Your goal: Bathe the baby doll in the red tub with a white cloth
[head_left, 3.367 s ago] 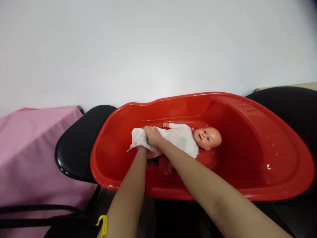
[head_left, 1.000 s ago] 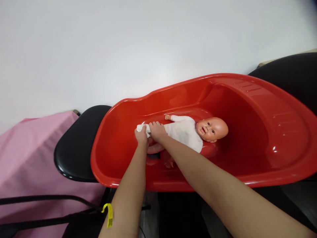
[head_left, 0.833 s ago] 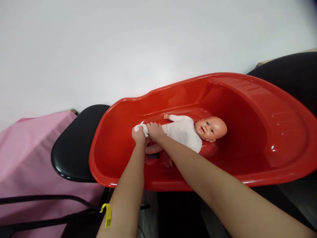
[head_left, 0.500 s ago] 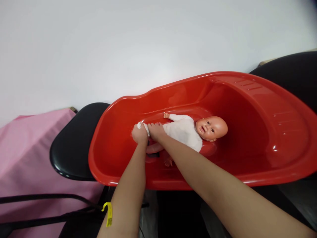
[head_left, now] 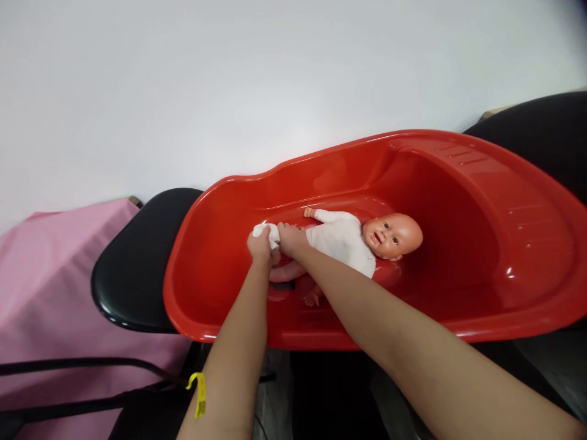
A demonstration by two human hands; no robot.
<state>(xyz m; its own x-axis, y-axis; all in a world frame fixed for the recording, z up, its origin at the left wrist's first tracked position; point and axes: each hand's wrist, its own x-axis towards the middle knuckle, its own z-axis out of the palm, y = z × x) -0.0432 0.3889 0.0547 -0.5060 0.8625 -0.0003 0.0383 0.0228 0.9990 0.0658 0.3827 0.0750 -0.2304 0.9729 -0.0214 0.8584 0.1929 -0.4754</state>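
Note:
A baby doll [head_left: 342, 241] in a white long-sleeved top lies on its back inside a red baby bathtub [head_left: 202, 305], its head to the right. Over the doll's legs, my left hand [head_left: 260, 242] grips a small white cloth [head_left: 270, 233]. Close beside it, my right hand [head_left: 291, 238] is closed on the cloth's other side. Most of my fingers are hidden behind the backs of my hands. One leg of the doll [head_left: 287, 272] shows beneath my hands; the doll's lower body is partly covered by them.
Black rounded seats [head_left: 137, 263] support or flank the tub at both ends. Pink fabric [head_left: 68, 263] drapes at the left, behind black tubing [head_left: 82, 365]. A white wall [head_left: 229, 79] rises behind the tub. My left forearm has a yellow tag [head_left: 200, 394] by it.
More of the white cloth shows between my hands, which have shifted slightly apart and right. The doll and tub stay in place.

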